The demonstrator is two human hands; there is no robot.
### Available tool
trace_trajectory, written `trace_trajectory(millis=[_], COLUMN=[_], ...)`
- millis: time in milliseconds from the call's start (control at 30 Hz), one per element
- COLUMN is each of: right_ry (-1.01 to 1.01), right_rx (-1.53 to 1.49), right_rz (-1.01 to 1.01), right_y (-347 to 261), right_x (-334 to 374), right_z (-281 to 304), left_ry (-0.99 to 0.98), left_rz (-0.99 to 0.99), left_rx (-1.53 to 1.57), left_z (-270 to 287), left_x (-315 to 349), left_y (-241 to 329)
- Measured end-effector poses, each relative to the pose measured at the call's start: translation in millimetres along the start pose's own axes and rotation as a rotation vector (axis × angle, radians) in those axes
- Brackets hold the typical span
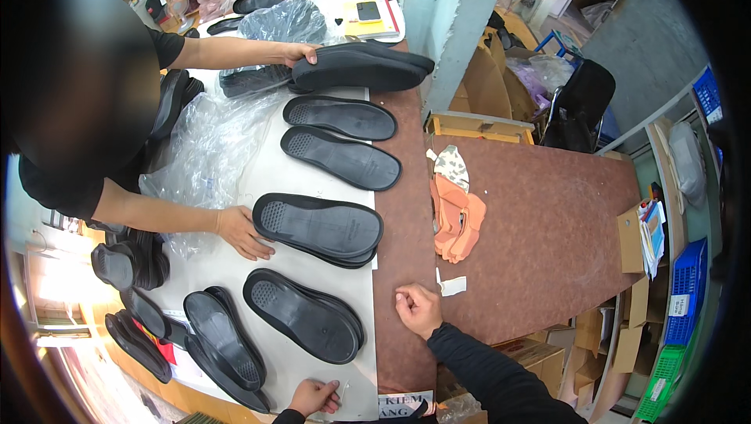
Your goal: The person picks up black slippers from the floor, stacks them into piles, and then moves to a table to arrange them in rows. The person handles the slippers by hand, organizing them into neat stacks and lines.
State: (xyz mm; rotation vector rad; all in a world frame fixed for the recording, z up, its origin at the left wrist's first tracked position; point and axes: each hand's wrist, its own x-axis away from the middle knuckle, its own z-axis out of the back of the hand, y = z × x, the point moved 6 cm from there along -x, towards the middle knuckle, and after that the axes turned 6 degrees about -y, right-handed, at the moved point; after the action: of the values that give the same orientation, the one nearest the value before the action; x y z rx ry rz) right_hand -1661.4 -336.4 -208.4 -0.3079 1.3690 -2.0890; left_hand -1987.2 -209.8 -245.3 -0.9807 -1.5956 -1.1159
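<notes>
My left hand point(314, 397) rests at the near edge of the white sheet, fingers curled in, thumb against them. A faint clear sliver shows beside its fingertips; what the hand holds, if anything, I cannot make out. Just beyond it lies a stacked pair of black shoe soles point(303, 316). On the brown tabletop, my right hand point(418, 309) is closed in a loose fist, nothing showing in it, close to a small white paper piece point(453, 286). Another pair of soles point(319, 228) lies farther up, a co-worker's hand point(244, 232) beside its left end.
The co-worker's other hand point(301, 54) grips a thick stack of soles point(360, 66). Two single soles point(341, 158) lie below it. More soles point(223, 338) and plastic wrap point(215, 142) are at left. Orange foam pieces point(458, 217) sit by a grey pillar point(446, 25); shelves with baskets point(687, 291) stand right.
</notes>
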Motion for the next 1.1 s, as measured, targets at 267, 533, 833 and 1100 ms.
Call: trace_trajectory(millis=[267,533,833,1100], right_ry=[-0.004,0.000,-0.008,-0.075], right_rx=[-0.005,0.026,0.023,-0.366], right_rz=[-0.007,0.004,-0.021,-0.458], right_y=[4,1,-1,50], right_x=[1,0,-1,-90], right_z=[-1,-1,-1,8], left_ry=[0.009,0.012,0.021,0.042], left_rz=[0.005,-0.003,-0.004,0.008], left_rx=[0.017,0.029,0.015,0.008], left_z=[0,0,2,2], left_x=[0,-2,-1,-1], left_y=[-1,-2,-1,0])
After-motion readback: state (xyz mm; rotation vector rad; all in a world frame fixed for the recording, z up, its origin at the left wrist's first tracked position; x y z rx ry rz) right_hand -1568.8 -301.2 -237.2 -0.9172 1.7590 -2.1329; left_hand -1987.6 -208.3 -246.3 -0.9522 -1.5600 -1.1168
